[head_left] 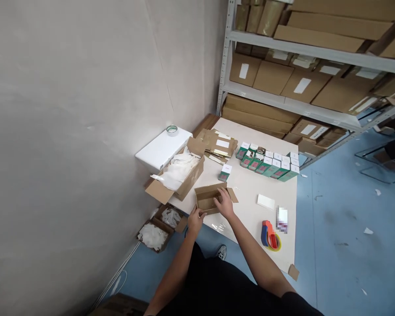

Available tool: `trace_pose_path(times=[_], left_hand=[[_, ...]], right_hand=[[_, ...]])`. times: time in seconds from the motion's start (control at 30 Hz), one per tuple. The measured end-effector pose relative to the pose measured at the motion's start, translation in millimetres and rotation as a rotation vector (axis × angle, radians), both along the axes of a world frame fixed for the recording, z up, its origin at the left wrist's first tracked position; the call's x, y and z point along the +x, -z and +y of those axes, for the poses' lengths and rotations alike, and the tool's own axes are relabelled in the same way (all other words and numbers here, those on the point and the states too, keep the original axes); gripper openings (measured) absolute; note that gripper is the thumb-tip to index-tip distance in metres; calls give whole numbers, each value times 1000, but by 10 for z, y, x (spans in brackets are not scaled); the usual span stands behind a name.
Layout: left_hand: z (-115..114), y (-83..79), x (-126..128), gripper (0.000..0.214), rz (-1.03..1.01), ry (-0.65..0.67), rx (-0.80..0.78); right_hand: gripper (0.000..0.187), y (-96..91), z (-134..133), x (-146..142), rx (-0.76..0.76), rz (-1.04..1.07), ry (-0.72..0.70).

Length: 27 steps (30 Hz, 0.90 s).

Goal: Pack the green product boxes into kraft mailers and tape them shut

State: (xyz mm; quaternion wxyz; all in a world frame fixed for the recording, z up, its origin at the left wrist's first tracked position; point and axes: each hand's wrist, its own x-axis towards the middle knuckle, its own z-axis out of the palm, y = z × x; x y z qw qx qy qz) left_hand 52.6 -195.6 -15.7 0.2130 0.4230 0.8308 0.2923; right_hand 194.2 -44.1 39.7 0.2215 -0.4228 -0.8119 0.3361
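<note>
A small cardboard box (206, 200) stands open-topped at the near edge of the white table. My left hand (195, 219) is closed on its near left corner, thumb at the rim. Over the right end of the box, my right hand (224, 204) has its fingers stretched and apart, touching the inside or rim; exactly where is hard to tell. A flap (232, 195) sticks out to the right. Just behind the box sits a single green-and-white carton (225, 173).
Several green-and-white cartons (271, 164) stand in rows on the table (246, 197). A tape dispenser (270, 235) and a white block (266, 201) lie at right. Left are a box of white paper (181, 169), flattened cardboard (219, 144) and a tape roll (171, 129). Shelving (289, 102) stands behind.
</note>
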Motion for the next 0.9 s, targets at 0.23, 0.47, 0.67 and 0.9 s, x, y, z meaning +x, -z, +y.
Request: trace_pose_path(times=[0.23, 0.47, 0.67, 0.9], left_hand=[[31, -22, -562, 7, -32, 18, 12], [112, -64, -904, 8, -70, 87, 25], [209, -74, -1161, 16, -94, 184, 53], [380, -36, -1254, 12, -134, 277, 66]], right_hand=[[54, -498, 194, -1646, 52, 1, -280], [42, -559, 169, -2772, 87, -540, -341], [24, -621, 193, -2952, 83, -614, -266], [24, -784, 282, -2670, 42, -392, -5]])
